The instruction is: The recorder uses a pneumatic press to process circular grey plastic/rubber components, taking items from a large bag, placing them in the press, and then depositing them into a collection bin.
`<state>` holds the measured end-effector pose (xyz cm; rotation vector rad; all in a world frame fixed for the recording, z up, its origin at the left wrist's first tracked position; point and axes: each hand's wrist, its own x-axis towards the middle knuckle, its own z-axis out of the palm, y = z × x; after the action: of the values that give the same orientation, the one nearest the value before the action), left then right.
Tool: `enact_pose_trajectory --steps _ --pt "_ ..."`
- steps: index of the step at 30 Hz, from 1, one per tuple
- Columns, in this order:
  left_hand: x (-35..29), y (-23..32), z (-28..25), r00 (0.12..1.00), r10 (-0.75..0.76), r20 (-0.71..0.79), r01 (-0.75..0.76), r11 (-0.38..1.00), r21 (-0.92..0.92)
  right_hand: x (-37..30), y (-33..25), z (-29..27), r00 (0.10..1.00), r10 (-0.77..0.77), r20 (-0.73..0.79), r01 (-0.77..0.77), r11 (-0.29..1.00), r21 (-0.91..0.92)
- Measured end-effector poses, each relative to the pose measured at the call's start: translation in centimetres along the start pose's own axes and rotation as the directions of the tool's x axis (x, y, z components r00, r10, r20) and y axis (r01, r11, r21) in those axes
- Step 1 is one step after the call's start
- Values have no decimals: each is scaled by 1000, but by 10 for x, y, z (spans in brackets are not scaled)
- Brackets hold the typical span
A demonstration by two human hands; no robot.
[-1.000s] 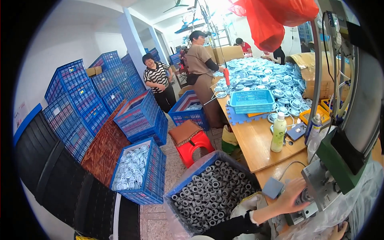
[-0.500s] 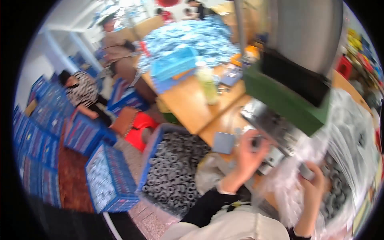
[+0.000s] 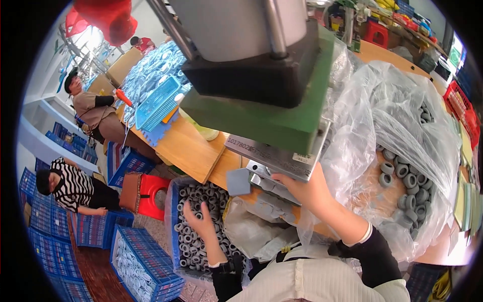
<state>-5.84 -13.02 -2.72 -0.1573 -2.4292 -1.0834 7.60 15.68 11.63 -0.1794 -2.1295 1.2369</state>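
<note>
My left hand (image 3: 201,221) is over the blue crate (image 3: 174,221) of grey rings (image 3: 193,251), its fingers spread and nothing held in them. My right hand (image 3: 309,191) reaches in beneath the steel plate (image 3: 271,157) of a press with a green block (image 3: 256,118). One fingertip shows next to the lower metal fixture (image 3: 274,183). The plate hides most of its other fingers, so whether a ring is in them I cannot tell. A small flat grey square (image 3: 238,181) lies on the table, left of the fixture.
Clear plastic sheeting (image 3: 402,105) partly covers more grey rings (image 3: 412,183) on the right. A light blue basket (image 3: 158,103) stands on the far table. Blue crates (image 3: 146,256) and a red stool (image 3: 153,194) are at left, near two people, one seated and one standing.
My left hand has left the press and moved left over the crate. My right hand, earlier holding a grey ring by the plastic, has moved left to the press. The view has shifted.
</note>
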Motion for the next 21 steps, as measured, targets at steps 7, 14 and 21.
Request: enact_pose_trajectory --steps 7,14,21 --pt "12 71 100 763 466 448 -496 867 -58 -30 -6 -24 995 103 -11 -102 992 78" --pt "10 65 104 751 534 388 -559 827 -57 -107 112 -164 663 482 -573 -735 275 -619" --pt "-9 130 88 816 576 58 -498 749 -437 -129 145 -185 739 374 -561 -658 581 -479"
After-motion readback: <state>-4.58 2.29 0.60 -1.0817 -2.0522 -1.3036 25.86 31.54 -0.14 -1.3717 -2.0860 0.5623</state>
